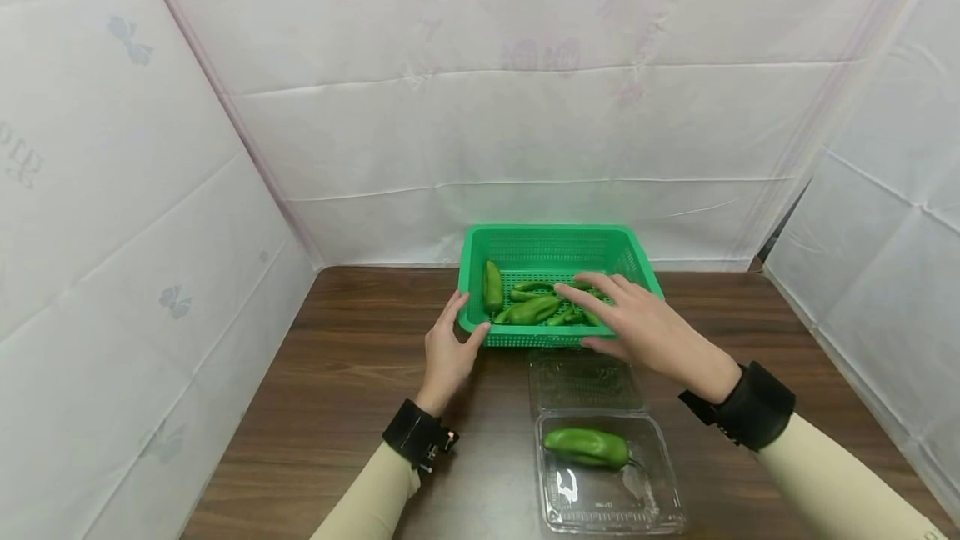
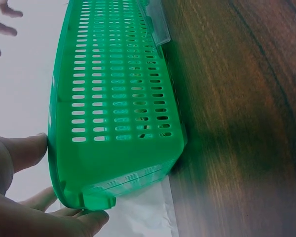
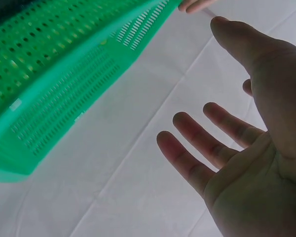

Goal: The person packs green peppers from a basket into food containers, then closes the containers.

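Note:
A green plastic basket (image 1: pixel 551 233) holds several green peppers (image 1: pixel 534 309), among them a long one (image 1: pixel 492 287) along its left wall. My left hand (image 1: pixel 448 352) grips the basket's near left corner. In the left wrist view the thumb (image 2: pixel 28 150) presses the rim while the other fingers go round the corner. Over the basket's right part hovers my right hand (image 1: pixel 637 323), fingers spread, nothing in it. The right wrist view shows its palm (image 3: pixel 251 182) and extended fingers. In front of the basket lies a clear plastic clamshell box (image 1: pixel 600 515), lid folded back, with one green pepper (image 1: pixel 587 447) inside.
The dark wooden table (image 1: pixel 337 382) carries the basket and box. White sheeting (image 1: pixel 525 132) hangs right behind the basket and along both sides of the table. The box's lid (image 1: pixel 588 382) reaches back to the basket's front wall.

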Available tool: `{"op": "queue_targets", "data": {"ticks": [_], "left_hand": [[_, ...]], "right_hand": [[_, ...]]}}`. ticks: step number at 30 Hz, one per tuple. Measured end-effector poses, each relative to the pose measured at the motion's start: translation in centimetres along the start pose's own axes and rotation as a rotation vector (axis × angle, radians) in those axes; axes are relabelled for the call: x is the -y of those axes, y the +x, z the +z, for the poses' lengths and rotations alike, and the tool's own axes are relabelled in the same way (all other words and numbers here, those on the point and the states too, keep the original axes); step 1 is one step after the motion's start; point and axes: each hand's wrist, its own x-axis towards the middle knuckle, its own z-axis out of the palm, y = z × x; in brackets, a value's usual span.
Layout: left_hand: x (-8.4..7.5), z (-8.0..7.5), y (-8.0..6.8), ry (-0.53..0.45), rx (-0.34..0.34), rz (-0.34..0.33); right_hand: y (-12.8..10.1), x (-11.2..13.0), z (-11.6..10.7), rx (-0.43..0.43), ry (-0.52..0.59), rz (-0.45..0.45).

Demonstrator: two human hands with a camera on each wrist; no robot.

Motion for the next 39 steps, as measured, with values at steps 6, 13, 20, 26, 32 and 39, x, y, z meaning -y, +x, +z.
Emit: {"op": "queue_targets", "data": {"ticks": [6,13,20,26,32,39], "left_hand": [[0.0,0.3,0.0,0.01,0.0,-0.014],[-0.2,0.5,-0.1,0.035,0.012,-0.025],[0.0,0.6,-0.2,0.04,0.018,-0.021],[0.3,0.6,-0.1,0.04,0.01,-0.015],[0.6,0.8,0.0,0.023,0.031,-0.033],[0.8,1.3,-0.1,0.01,0.032,-0.021]], "right_hand": [[1.8,-1.2,-0.5,0.03,0.01,-0.004],[3.3,-2.3,-0.1,0.058,0.052,0.006],[4.2,-3.5,0.9,0.095,0.066,0.036],[5.4,-4.3,1.7,0.133,0.069,0.053],[6.9,-5.1,2.5,0.173,0.084,0.068],[7.8,-6.1,3.7,0.244,0.105,0.093]]}}
